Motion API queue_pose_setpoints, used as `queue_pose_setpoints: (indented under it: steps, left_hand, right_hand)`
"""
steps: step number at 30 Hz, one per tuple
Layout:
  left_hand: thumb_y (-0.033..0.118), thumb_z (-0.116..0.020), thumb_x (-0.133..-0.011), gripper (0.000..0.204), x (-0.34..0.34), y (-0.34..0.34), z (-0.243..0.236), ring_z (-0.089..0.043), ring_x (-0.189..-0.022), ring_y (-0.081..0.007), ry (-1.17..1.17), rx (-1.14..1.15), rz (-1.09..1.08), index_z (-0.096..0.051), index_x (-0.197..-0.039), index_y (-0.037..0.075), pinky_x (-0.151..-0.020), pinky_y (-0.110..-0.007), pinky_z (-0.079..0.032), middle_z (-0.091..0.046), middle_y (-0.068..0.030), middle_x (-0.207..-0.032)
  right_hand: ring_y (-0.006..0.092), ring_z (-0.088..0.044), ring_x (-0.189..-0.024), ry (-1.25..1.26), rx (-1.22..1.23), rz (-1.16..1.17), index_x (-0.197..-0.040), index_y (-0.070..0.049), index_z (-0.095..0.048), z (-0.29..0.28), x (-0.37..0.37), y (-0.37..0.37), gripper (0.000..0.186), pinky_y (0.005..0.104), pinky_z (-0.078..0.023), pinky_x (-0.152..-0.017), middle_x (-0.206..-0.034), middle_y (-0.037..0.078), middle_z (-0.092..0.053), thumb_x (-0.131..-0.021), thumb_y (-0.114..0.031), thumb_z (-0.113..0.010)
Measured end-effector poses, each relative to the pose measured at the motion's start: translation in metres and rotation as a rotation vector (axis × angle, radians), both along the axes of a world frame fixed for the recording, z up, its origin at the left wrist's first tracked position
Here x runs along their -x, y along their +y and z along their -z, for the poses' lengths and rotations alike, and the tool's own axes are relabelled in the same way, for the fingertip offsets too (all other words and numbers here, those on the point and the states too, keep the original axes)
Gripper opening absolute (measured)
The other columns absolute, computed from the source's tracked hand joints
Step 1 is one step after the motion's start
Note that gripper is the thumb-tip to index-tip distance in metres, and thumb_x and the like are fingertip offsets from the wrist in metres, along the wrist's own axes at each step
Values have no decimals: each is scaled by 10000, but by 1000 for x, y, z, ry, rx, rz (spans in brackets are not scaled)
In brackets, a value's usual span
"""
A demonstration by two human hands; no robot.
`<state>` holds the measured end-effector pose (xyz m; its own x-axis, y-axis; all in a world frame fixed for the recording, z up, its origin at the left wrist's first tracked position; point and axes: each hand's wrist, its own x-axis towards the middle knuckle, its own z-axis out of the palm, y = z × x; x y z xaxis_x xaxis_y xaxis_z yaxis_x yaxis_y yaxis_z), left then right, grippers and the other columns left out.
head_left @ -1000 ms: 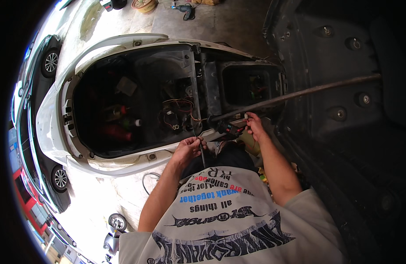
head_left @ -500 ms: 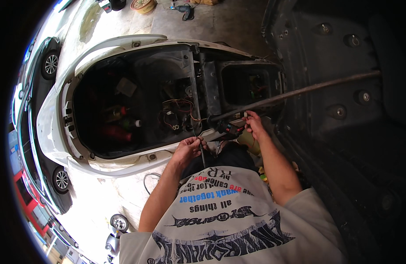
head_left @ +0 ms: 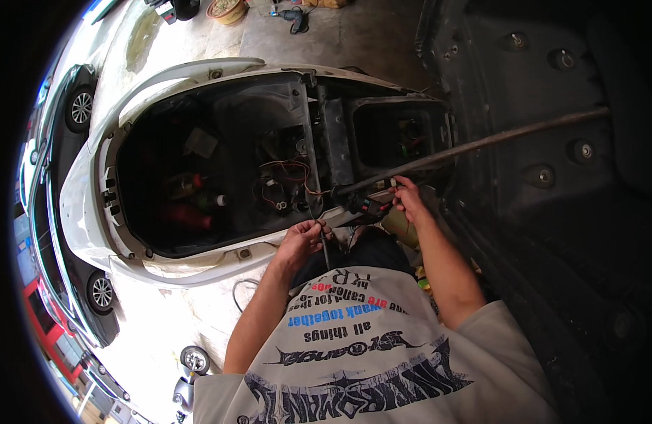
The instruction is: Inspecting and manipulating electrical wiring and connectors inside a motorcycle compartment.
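Note:
My left hand (head_left: 303, 240) is closed in a pinch on a thin dark cable (head_left: 324, 253) at the near rim of a white scooter body (head_left: 192, 272). My right hand (head_left: 411, 201) pinches a small pale connector (head_left: 394, 183) between thumb and fingertips. Just left of that hand, a black device with red marks (head_left: 368, 205) rests along the scooter's edge; its kind is hard to make out. Orange and red wires (head_left: 298, 167) come out of the opening in the storage well (head_left: 234, 106) and run toward the rod's lower end.
A long brownish rod (head_left: 481, 145) slants from the scooter frame to the raised black seat underside (head_left: 538, 92) on the right. Bottles (head_left: 192, 215) lie in the dark well. Beyond stand a power drill (head_left: 293, 20) and a potted plant (head_left: 227, 10); parked cars (head_left: 75, 191) are at left.
Both hands keep their grips almost unmoved. The view has shifted very slightly.

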<state>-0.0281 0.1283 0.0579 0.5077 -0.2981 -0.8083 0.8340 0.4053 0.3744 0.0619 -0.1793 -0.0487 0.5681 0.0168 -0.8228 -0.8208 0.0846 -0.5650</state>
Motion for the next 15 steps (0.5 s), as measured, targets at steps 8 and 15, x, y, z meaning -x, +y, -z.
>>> queue_pose_setpoints:
  steps: [8,15]
  left_hand:
    - [230,-547,-943,115,-1,-1,-1,-593,-804,-43,7,-4,-8,-610,-956,135,-669,-192,-413,-654,40,-880]
    - [225,-550,-941,114,-1,-1,-1,-594,-807,-48,-1,6,-10,-608,-956,128,-671,-197,-417,-653,36,-882]
  right_hand:
    - [122,-478,-564,-12,-22,13,-1322,-84,-408,1,0,0,620,227,-325,-396,-948,96,-579,-718,56,-414]
    - [121,-480,-563,-18,-27,19,-1319,-78,-408,3,1,-1,618,226,-329,-395,-944,97,-579,-716,55,-415]
